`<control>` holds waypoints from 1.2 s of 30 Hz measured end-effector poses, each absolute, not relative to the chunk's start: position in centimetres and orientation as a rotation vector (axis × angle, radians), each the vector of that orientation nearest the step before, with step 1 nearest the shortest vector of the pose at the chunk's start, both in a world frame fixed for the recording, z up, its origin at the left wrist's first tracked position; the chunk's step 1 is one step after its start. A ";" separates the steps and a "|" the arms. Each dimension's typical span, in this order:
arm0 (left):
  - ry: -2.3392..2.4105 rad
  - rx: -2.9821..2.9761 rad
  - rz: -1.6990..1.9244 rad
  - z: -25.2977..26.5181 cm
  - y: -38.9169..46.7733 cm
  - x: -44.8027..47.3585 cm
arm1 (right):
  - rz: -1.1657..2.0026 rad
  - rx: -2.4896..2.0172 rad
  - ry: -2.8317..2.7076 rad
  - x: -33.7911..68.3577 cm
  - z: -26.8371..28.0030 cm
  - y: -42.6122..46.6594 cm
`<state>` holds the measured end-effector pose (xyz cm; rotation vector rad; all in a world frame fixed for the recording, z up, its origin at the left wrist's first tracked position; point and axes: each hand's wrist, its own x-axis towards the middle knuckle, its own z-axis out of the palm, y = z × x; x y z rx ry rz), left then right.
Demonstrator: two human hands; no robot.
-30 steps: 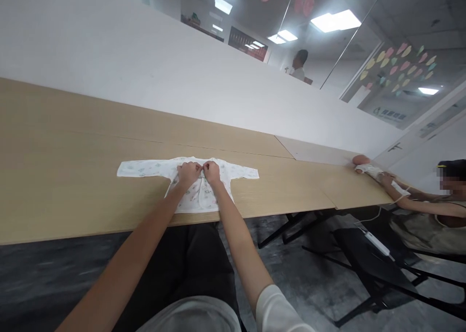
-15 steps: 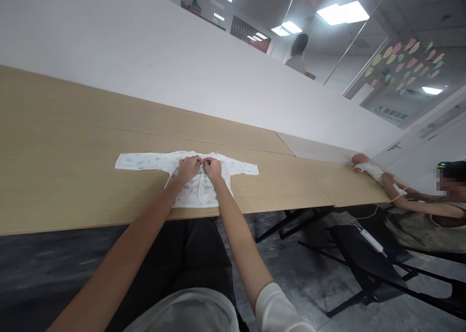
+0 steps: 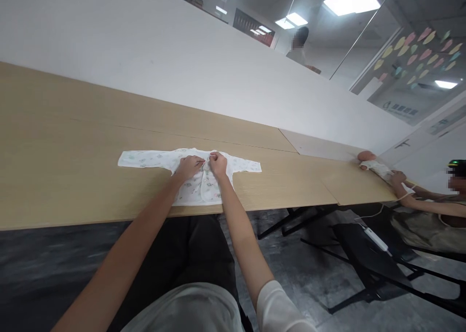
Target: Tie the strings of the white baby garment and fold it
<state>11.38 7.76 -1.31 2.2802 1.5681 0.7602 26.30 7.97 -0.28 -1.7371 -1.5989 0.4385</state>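
A small white baby shirt [image 3: 196, 191] with a faint print lies spread on the wooden table, sleeves stretched out to both sides. Its front opening runs down the middle. My left hand [image 3: 190, 167] rests over the upper chest, fingertips closed on the cloth beside the opening. On the other side of it, my right hand [image 3: 219, 164] pinches the fabric near the neckline. The two hands are close together but a little apart. Whatever small fastening may lie between the fingertips is too small to make out.
The long wooden table [image 3: 73, 186] runs along a white partition [image 3: 153, 70]. At the far right, another person's hands [image 3: 397, 179] hold a dressed doll [image 3: 376, 167]. A black folding chair [image 3: 364, 254] carrying a white power strip [image 3: 375, 239] stands at the right.
My right hand has shifted slightly right and up, away from the left fingertips. My left hand stays at the front opening. The view has turned slightly.
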 end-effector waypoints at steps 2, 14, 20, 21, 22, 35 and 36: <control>1.607 2.299 0.729 -1.1 7.5 11.1 | 0.404 -1.731 -1.596 26.6 0.2 7.4; 1.563 2.278 0.595 -1.1 7.1 10.4 | 0.447 -1.639 -1.981 27.0 -0.3 4.4; 1.580 2.294 0.582 -0.7 6.6 10.8 | 0.466 -1.671 -1.982 27.3 -0.1 4.6; 1.584 2.290 0.593 -0.7 6.5 10.8 | 0.468 -1.684 -1.984 27.3 0.0 4.5; 1.590 2.285 0.604 -0.7 6.5 10.9 | 0.463 -1.693 -1.989 27.3 0.1 4.5; 1.530 2.299 0.700 -0.8 6.4 11.1 | 0.533 -1.619 -1.792 26.1 0.0 4.2; 1.528 2.290 0.708 -0.8 6.4 11.1 | 0.538 -1.607 -1.788 26.1 0.1 4.1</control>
